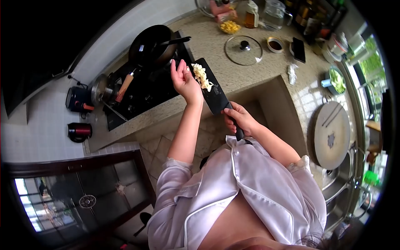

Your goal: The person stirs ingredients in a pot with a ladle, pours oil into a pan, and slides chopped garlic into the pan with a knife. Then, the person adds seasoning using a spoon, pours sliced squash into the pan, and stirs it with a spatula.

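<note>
Presently, head view: the right hand (239, 118) is closed around the handle of a black cleaver (213, 89), fingers wrapped about the grip and thumb toward the blade end. The blade points away from the torso, toward the cooking area, and appears above the front part of the counter (266, 71), beside the stove (156, 85). A small heap of pale chopped pieces (201, 76) lies on the blade, mostly toward its far end and along the side nearer the left hand (187, 83). Left hand: open, fingers extended and slightly spread, grasping nothing; it is just beside the blade and the heap, though contact with either cannot be confirmed. A dark wok (146, 46) with a wooden handle sits on the stove, beyond the left hand; a black-handled utensil (177, 40) lies across it. Counter, beyond the cleaver: glass lid (243, 51) with a dark knob, small bowl of dark liquid (275, 44), black phone (298, 50) near that bowl, and, farther back, a bowl of yellow pieces (230, 26). To the right: a bowl of green vegetables (336, 80) and a round board (332, 135) near the sink (337, 187), with two thin dark sticks (332, 113) on the board.
</note>
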### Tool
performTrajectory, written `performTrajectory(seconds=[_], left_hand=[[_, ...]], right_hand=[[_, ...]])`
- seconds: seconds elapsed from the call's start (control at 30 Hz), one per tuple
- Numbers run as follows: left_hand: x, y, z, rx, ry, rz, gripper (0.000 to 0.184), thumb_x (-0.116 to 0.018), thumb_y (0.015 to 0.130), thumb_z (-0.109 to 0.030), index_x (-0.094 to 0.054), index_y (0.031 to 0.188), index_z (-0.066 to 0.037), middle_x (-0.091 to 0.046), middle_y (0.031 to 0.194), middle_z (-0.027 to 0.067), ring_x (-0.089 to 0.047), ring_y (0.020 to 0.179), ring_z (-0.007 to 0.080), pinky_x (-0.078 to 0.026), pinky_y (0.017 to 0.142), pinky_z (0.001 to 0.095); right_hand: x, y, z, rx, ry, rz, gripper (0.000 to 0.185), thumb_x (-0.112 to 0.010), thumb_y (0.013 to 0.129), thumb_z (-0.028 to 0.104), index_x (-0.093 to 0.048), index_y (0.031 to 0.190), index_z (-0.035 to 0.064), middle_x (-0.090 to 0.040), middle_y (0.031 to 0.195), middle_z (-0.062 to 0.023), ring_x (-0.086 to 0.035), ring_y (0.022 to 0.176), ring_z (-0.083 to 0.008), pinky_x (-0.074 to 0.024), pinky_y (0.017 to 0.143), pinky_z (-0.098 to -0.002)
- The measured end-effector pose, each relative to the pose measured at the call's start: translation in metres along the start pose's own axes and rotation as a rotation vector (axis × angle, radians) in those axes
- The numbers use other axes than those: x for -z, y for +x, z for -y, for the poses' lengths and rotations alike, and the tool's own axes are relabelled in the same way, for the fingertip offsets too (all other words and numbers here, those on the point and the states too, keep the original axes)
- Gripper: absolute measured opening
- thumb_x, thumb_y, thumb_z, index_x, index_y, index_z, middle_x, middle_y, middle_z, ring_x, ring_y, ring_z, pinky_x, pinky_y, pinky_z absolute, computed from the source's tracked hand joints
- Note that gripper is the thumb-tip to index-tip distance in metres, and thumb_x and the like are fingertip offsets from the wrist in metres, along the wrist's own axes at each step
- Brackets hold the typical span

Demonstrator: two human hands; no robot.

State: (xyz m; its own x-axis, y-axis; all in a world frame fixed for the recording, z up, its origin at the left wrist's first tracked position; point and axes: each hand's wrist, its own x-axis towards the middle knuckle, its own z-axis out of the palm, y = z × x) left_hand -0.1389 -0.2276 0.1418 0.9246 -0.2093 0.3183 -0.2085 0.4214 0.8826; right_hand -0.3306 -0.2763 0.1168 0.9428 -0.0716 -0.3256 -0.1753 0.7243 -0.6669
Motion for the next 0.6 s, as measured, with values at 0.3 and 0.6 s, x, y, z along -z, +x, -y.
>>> performTrajectory(seconds=[0.3,0.6], left_hand=[[0.018,0.067,0.004,-0.097,0.283,-0.189,0.031,-0.049,0.086,0.014,-0.054,0.116,0.008,-0.058,0.12,0.019,-0.057,0.111,0.0232,-0.044,0.1,0.0324],[0.013,0.082,0.04,-0.237,0.613,-0.154,0.024,-0.049,0.088,0.011,-0.056,0.11,0.006,-0.06,0.118,0.0162,-0.059,0.108,0.0212,-0.047,0.095,0.0307]], right_hand=[[-0.003,0.073,0.029,-0.069,-0.045,0.121,0.013,-0.046,0.097,0.018,-0.049,0.098,0.006,-0.045,0.06,-0.0023,-0.042,0.042,-0.0101,-0.037,0.039,-0.0234],[0.036,0.101,0.062,-0.197,0.006,0.183,0.013,-0.048,0.097,0.02,-0.049,0.097,0.0064,-0.045,0.058,-0.0011,-0.042,0.042,-0.009,-0.0377,0.038,-0.024]])
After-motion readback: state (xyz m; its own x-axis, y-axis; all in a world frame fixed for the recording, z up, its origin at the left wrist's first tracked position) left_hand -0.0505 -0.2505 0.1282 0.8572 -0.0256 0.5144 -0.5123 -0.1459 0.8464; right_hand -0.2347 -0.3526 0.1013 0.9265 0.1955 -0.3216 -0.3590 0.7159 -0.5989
